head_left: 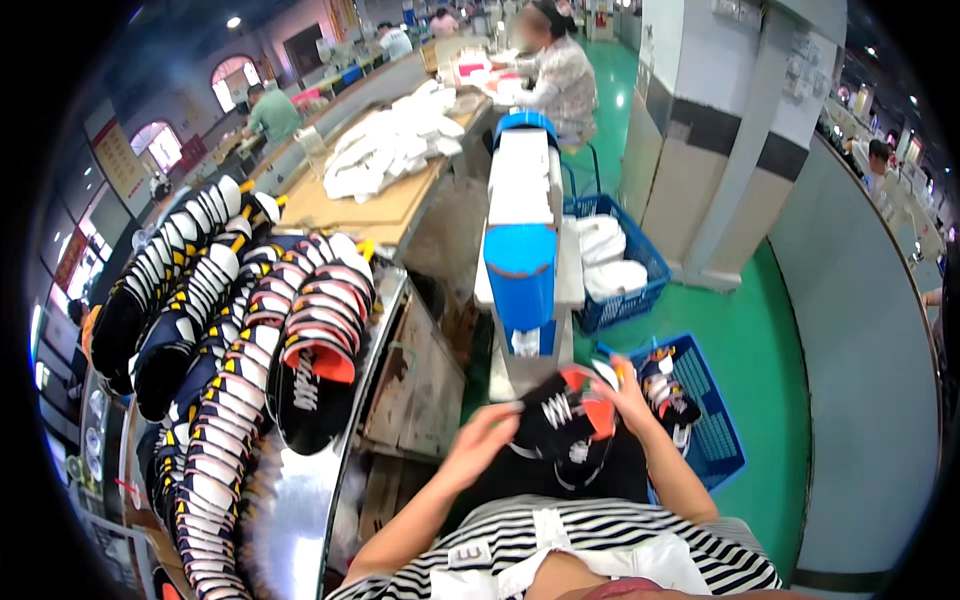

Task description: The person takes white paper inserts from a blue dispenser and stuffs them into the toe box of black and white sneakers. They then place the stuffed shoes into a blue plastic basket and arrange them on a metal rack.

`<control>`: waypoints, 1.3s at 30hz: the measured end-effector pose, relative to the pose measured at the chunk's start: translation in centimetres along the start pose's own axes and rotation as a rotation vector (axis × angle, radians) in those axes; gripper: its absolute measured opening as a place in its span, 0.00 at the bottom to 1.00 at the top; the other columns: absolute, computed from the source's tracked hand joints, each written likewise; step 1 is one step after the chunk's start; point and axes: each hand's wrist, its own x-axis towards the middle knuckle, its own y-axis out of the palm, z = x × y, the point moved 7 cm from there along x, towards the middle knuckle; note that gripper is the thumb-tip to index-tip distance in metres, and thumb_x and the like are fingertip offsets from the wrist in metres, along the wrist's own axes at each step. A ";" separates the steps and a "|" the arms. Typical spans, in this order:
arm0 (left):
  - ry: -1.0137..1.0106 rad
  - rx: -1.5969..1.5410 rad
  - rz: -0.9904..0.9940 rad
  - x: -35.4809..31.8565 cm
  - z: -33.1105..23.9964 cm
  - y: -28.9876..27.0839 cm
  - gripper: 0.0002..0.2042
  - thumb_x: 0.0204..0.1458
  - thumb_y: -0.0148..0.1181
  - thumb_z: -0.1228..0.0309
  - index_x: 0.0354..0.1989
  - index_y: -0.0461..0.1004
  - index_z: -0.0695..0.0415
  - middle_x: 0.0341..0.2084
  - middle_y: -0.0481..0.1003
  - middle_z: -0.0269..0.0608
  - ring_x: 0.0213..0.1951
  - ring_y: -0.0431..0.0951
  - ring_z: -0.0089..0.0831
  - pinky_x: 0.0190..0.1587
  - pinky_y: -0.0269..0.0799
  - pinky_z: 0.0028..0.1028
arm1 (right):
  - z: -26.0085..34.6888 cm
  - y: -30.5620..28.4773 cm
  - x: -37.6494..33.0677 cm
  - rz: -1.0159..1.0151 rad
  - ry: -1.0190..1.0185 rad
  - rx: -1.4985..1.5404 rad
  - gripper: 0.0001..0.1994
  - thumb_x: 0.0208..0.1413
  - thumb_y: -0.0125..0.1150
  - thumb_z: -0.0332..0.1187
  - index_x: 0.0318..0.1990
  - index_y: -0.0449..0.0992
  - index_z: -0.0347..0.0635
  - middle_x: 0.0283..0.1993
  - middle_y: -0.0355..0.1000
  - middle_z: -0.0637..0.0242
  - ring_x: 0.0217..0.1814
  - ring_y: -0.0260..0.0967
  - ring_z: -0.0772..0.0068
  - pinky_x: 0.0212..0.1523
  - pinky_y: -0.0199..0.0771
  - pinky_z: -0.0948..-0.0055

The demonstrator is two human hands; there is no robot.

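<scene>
In front of my body, above my lap, is a black shoe upper [548,415] with white marks and a red-orange lining. Its near edge lies by my striped top. My left hand [486,436] grips the upper's left edge, fingers bent and slightly blurred. At its right side, near the red-orange and white part, my right hand [628,398] pinches it with thumb and fingers. Just beyond the upper stands a white machine post with a blue cover [521,275]. A second dark piece with white marks [580,455] hangs at the upper's near side.
Nested rows of shoe uppers [215,450] cover the metal table [300,500] on my left. A blue basket [715,420] with uppers stands right, another blue basket [640,305] with white pieces beyond. White pieces [395,140] lie on a bench; a co-worker [560,80] sits behind it.
</scene>
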 end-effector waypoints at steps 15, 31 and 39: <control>-0.472 -1.027 -0.065 8.8 5.4 1.8 0.18 0.56 0.55 0.62 0.53 0.68 0.56 0.46 0.73 0.40 0.48 0.74 0.34 0.50 0.69 0.34 | 6.7 10.6 -1.8 -0.157 -0.304 -0.087 0.17 0.59 0.51 0.27 0.56 0.62 0.39 0.49 0.69 0.61 0.36 0.68 0.76 0.36 0.70 0.78; -0.191 -0.413 -0.388 16.1 7.5 -7.2 0.12 0.53 0.55 0.71 0.44 0.73 0.63 0.37 0.77 0.39 0.35 0.77 0.27 0.37 0.71 0.27 | -4.5 12.6 7.0 0.008 0.355 0.845 0.04 0.56 0.57 0.26 0.34 0.69 0.36 0.32 0.72 0.63 0.32 0.74 0.72 0.37 0.77 0.78; -0.446 -1.163 -0.416 15.8 9.8 -5.7 0.15 0.61 0.40 0.65 0.46 0.66 0.64 0.36 0.74 0.51 0.37 0.75 0.47 0.46 0.70 0.49 | -5.3 5.1 9.0 0.392 0.393 0.094 0.30 0.50 0.65 0.46 0.56 0.63 0.38 0.46 0.72 0.53 0.48 0.72 0.62 0.50 0.71 0.64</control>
